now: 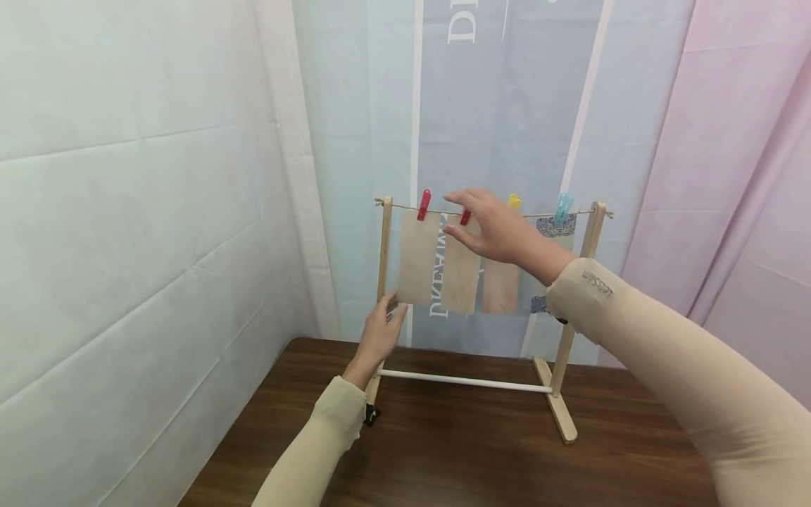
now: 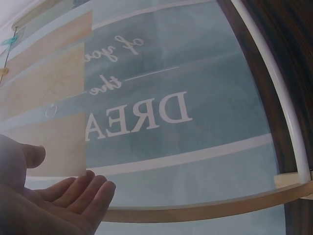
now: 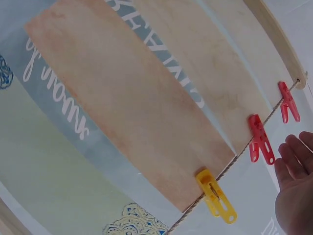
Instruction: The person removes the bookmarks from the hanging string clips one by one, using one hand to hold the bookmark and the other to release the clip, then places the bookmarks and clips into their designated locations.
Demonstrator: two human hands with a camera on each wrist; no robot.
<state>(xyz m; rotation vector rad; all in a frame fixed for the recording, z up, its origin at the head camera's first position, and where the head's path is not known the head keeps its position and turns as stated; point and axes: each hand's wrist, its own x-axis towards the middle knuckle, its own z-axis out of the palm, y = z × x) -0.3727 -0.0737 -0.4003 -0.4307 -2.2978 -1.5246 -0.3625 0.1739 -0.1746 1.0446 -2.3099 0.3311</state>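
Several pale sheets hang from a twine line point(image 3: 229, 168) under plastic clothespins. A red clothespin point(image 1: 424, 205) holds the leftmost beige sheet point(image 1: 418, 260), and another red clothespin point(image 3: 260, 139) the second beige sheet point(image 1: 461, 282). The reddish-tan sheet point(image 3: 124, 98) hangs from a yellow clothespin point(image 3: 215, 196); a light-blue one point(image 1: 563, 208) grips a sheet with blue patterned ends point(image 1: 556, 227). My left hand point(image 1: 380, 331), fingers loosely bent, is at the leftmost sheet's lower corner; contact is unclear. Beside the second red clothespin, my right hand point(image 1: 500, 225) has thumb and fingers spread, holding nothing.
The line spans two wooden posts point(image 1: 384, 260) of a stand on a dark wooden table point(image 1: 443, 443). A white rod point(image 1: 469, 382) joins the posts low down. A black clip point(image 1: 372, 415) is at the left foot. Printed curtains point(image 1: 355, 105) hang behind.
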